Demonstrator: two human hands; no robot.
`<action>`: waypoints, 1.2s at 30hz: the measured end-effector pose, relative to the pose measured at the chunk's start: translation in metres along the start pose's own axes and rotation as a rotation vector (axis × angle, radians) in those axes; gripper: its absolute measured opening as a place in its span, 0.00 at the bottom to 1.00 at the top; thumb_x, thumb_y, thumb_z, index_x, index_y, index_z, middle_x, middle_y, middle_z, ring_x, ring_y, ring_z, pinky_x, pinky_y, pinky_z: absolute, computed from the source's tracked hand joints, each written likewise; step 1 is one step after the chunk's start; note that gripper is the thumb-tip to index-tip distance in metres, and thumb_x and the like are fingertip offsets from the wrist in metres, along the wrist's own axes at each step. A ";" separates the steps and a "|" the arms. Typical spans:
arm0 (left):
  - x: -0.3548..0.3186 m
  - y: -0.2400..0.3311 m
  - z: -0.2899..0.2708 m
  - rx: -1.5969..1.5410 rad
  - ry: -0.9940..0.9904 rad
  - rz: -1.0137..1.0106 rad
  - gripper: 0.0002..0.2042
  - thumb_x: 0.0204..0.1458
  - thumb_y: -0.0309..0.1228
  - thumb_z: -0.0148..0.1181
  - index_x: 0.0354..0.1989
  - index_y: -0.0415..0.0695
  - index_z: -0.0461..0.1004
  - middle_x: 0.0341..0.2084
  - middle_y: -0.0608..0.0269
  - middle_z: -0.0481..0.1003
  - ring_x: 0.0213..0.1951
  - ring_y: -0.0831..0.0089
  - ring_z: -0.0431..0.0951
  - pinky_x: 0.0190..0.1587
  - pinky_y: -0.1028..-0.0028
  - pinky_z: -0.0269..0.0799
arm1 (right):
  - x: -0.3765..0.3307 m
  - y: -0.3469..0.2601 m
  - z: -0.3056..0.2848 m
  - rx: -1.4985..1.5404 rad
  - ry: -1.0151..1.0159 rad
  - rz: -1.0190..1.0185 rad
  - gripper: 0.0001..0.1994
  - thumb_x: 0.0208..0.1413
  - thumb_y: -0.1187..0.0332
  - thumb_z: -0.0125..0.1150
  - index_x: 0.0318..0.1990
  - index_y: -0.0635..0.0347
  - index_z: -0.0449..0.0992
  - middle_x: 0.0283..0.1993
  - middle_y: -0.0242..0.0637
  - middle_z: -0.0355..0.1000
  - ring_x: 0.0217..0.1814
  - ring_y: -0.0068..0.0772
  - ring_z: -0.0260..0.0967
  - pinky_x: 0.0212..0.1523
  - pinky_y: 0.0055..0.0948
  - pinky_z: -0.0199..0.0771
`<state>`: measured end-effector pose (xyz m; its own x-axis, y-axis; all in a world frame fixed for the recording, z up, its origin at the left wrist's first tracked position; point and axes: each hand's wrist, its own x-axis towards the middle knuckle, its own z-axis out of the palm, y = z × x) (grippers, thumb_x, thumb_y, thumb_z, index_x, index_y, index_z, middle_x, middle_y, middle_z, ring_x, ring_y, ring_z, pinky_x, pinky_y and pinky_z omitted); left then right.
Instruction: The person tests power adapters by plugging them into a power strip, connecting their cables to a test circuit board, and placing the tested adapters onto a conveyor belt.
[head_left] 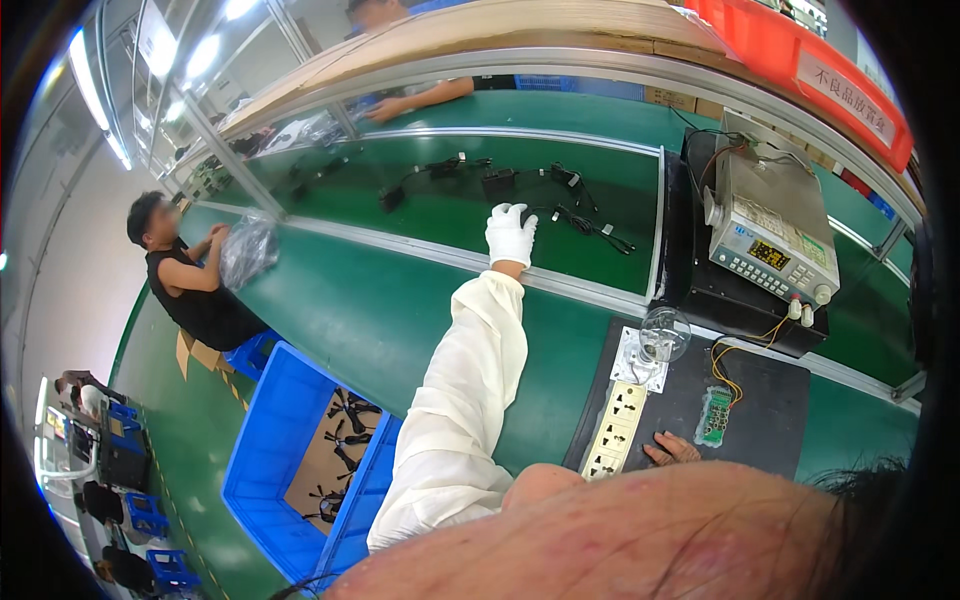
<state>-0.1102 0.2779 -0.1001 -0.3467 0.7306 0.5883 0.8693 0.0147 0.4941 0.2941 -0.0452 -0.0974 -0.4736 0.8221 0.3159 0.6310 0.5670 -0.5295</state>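
Two hands: the left hand (511, 237), gloved probably for clean handling, sits just beside a black adapter (498, 184), between the tabletop's rail (590, 292) edges. Can't tell if either grip's pinching; right hand (672, 450) is mostly hidden, near the socket strip (615, 425).

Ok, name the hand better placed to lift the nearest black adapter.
Likely left: the gloved left hand is close to that adapter, while the right hand lies back by the power strip.
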 end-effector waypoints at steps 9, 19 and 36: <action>-0.002 0.006 -0.003 -0.127 -0.070 0.268 0.24 0.41 0.24 0.69 0.51 0.48 0.74 0.48 0.52 0.70 0.50 0.52 0.73 0.52 0.59 0.70 | 0.000 0.002 0.001 0.002 0.002 0.001 0.15 0.49 0.76 0.62 0.47 0.60 0.79 0.55 0.43 0.72 0.61 0.50 0.66 0.62 0.47 0.62; -0.001 0.011 -0.002 -0.014 -0.082 -0.060 0.35 0.38 0.33 0.73 0.59 0.50 0.67 0.49 0.55 0.73 0.50 0.55 0.75 0.52 0.60 0.70 | -0.001 0.001 0.001 -0.003 0.007 0.007 0.15 0.49 0.76 0.62 0.47 0.60 0.79 0.54 0.43 0.72 0.61 0.50 0.66 0.62 0.46 0.63; 0.005 -0.008 -0.001 -0.129 -0.114 -0.182 0.25 0.39 0.34 0.74 0.49 0.50 0.77 0.43 0.60 0.78 0.45 0.62 0.79 0.51 0.66 0.73 | 0.001 -0.001 0.001 0.010 0.017 0.001 0.14 0.50 0.75 0.63 0.46 0.60 0.79 0.54 0.42 0.72 0.61 0.49 0.67 0.62 0.46 0.63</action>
<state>-0.1192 0.2808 -0.1007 -0.4449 0.7961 0.4101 0.7417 0.0709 0.6670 0.2920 -0.0451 -0.0975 -0.4626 0.8235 0.3285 0.6254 0.5657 -0.5375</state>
